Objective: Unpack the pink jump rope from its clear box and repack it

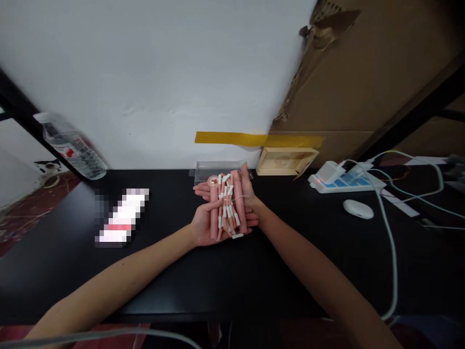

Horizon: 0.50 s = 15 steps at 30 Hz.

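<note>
Left hand: (202, 226) fingers beneath the beaded jump rope (225, 211), tips showing past its right side; thumb laid over its left edge, so the hand is closed about the bundle.
Right hand: (250, 193) spread, palm up under the bundle, fingers reaching out past its left side; thumb raised and apart from the rope.
Hands together: overlapping, crossed under the rope as a cradle.
Arms: both stretched forward over the black tabletop (174, 286) from the near corners, converging at the hands; wrists turned palm up.
Jump rope: in both hands; white and brownish-pink segments folded in rows between two pink handles, left handle (214, 219) and right handle (239, 206), roughly parallel and pointing away from the person. Thin pale strand across the middle. Whether the hands rest on the tabletop: cannot tell.
Clear box: (203, 169) just behind the hands, against the wall, partly hidden.
Wooden frame: (267, 169) right of the clear box, near the right hand.
Power strip: (343, 186) farther right, plugs inserted.
White case: (358, 209) in front of the power strip.
</note>
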### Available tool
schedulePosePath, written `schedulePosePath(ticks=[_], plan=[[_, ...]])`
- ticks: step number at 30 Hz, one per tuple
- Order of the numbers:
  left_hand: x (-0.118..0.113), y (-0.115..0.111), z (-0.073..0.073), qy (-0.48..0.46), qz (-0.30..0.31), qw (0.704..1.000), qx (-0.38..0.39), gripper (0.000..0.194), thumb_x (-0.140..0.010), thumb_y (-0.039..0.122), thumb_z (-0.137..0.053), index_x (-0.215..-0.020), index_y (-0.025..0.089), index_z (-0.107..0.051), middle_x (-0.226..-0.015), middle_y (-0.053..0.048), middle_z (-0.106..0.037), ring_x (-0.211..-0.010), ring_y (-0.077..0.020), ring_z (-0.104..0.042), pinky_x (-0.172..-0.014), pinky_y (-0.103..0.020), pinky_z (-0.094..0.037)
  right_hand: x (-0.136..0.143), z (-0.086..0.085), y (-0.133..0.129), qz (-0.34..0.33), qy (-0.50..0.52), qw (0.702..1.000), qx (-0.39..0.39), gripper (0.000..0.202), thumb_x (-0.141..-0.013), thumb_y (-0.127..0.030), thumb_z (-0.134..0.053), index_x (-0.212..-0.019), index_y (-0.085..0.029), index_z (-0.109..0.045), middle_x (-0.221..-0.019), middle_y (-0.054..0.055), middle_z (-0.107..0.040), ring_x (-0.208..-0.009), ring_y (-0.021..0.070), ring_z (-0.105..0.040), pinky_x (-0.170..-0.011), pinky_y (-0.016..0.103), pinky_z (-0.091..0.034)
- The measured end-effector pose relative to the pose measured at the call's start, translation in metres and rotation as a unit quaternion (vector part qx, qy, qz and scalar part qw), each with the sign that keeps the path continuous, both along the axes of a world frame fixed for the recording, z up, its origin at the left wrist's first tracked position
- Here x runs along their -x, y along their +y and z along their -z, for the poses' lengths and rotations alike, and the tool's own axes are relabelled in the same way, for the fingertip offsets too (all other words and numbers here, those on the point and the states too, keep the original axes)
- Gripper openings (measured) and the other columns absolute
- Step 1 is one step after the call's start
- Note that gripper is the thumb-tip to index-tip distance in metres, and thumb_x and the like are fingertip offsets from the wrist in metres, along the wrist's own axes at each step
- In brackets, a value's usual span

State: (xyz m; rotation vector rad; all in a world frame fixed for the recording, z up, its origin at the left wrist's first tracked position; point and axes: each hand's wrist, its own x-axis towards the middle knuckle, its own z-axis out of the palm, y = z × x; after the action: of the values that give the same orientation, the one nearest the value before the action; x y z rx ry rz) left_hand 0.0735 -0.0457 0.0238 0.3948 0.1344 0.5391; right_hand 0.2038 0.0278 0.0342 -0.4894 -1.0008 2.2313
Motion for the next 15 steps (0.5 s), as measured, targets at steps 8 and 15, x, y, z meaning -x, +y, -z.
schedulePosePath(ticks=[8, 15], plan=[[0.0, 0.001, -0.001, -0.001, -0.002, 1.0, -0.011, 0.067, -0.089, 0.047, -0.046, -0.134, -0.002, -0.055, -0.124, -0.025, -0.067, -0.127, -0.0374, -0.057, -0.114, -0.051, -0.028, -0.002, -0.019, -0.012, -0.001, 0.032, 0.999, 0.024, 0.113, -0.077, -0.094, -0.004, -0.111, -0.006, -0.066, -0.115, 0.026, -0.069, -0.113, 0.0348, -0.066, -0.091, 0.052, -0.055], [-0.001, 0.001, -0.001, -0.005, 0.002, 1.0, -0.005, 0.071, -0.088, 0.048, -0.048, -0.137, -0.003, -0.052, -0.133, -0.026, -0.061, -0.132, -0.0383, -0.052, -0.115, -0.052, -0.025, -0.001, -0.017, -0.012, -0.004, 0.034, 0.999, 0.012, 0.12, -0.073, -0.096, 0.0, -0.123, -0.005, -0.061, -0.125, 0.027, -0.066, -0.127, 0.0367, -0.058, -0.107, 0.059, -0.044]])
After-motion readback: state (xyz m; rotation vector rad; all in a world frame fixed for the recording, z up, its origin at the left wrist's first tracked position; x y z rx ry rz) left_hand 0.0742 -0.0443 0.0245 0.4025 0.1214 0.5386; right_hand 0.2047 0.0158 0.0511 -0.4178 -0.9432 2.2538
